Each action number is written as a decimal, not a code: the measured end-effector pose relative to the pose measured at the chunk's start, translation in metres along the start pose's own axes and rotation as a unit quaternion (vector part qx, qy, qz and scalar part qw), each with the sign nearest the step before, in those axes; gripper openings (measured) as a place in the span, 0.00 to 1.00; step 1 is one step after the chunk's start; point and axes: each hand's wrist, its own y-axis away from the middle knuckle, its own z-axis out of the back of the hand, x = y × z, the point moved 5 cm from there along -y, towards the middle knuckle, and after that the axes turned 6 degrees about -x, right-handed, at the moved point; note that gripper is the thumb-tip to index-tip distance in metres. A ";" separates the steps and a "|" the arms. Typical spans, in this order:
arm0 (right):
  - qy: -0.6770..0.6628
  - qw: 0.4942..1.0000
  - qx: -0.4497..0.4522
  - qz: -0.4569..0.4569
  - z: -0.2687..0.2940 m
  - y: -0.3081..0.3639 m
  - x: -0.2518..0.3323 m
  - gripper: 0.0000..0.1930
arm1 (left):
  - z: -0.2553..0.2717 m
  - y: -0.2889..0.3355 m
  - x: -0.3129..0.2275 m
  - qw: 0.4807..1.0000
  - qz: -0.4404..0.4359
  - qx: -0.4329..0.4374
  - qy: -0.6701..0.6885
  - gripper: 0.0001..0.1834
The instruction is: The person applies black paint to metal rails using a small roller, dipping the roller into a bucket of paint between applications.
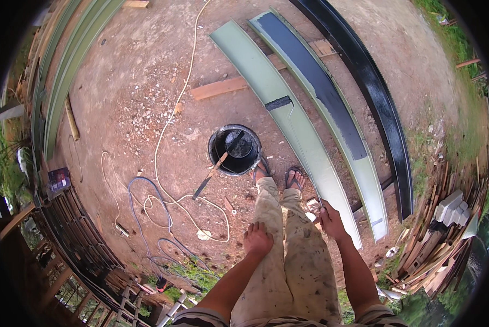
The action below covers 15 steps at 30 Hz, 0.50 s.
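My right hand (pixel 330 220) is closed around the handle end of a long paint roller. Its dark, paint-covered roller head (pixel 278 103) rests across a light green steel beam (pixel 301 143), with the thin rod running back along the beam to my fist. Draped over my left thigh, my left hand (pixel 258 238) lies with its fingers spread on the trousers and holds nothing. A black bucket (pixel 236 150) of dark paint stands by my feet, a smaller round container inside it. Across its rim lies a dark-ended stick (pixel 211 174). The neighbouring beam (pixel 323 90) carries dark grey paint over much of its length.
A glossy black beam (pixel 367 87) lies to the right. Wooden planks (pixel 222 87) cross under the beams. A pale cable (pixel 163 131) and a blue hose (pixel 135 204) loop over the dirt at left. More green beams (pixel 73 71) and a timber pile (pixel 435 245) flank the area.
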 end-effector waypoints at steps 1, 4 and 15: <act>0.004 1.000 -0.012 -0.011 0.005 -0.008 0.008 0.20 | 0.001 -0.001 0.001 1.000 -0.001 0.000 0.001 0.22; -0.003 0.999 -0.013 -0.029 0.012 -0.034 -0.004 0.20 | 0.003 -0.002 0.004 1.000 -0.006 -0.002 0.003 0.23; 0.213 0.972 -0.059 0.076 0.026 -0.039 0.040 0.37 | 0.010 -0.006 0.029 0.999 0.013 0.023 0.024 0.23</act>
